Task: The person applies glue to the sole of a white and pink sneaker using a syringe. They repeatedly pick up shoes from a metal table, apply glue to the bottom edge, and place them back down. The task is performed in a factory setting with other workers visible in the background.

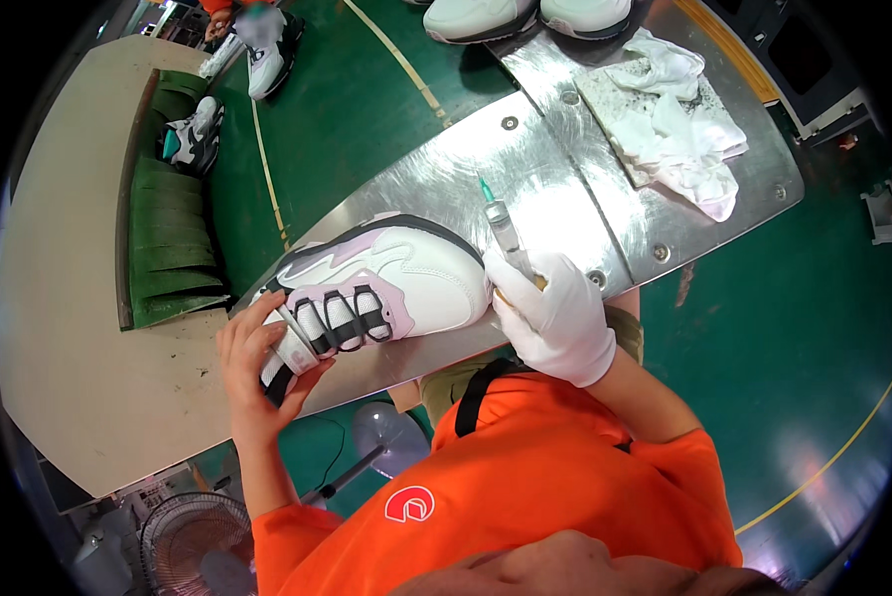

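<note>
A white sneaker (421,273) with pale purple panels and black laces lies on the metal table, its toe pointing right. My bare left hand (257,348) is closed around its tongue and ankle opening. In a white glove, my right hand (555,323) grips a clear syringe (504,230) with a green needle tip pointing away from me. The gloved fingers are close beside the shoe's toe; whether they touch it I cannot tell. Something small and yellowish shows between those fingers, too little visible to name.
White cloths (679,119) lie on a speckled pad at the table's far right. A pair of white shoes (481,15) stands at the far edge. Green hanging strips (173,228) and another sneaker (198,134) are left. Beyond, another person's hand (218,25) is near a shoe (267,65). A fan (196,541) stands below.
</note>
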